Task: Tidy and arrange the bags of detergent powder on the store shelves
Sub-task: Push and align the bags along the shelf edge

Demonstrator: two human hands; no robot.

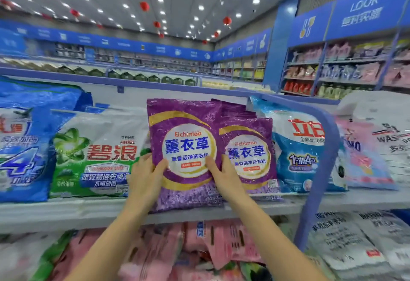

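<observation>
On the upper shelf [66, 209], front row, the purple bag [186, 147] is standing upright between the green-and-white bag [95, 154] and a second purple bag [248, 154]. Gripping its lower side edges are the left hand [144, 176] and right hand [228, 176], thumbs lying on the front. Film is looking glossy and slack: probably slippery, powder shifting, fairly heavy. Holding low at both sides is looking soundest.

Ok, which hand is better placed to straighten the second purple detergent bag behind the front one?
Probably right. The right hand grips the front purple plastic detergent bag at the edge next to the second purple detergent bag; the left hand holds the far edge, beside the green-and-white bag.
</observation>
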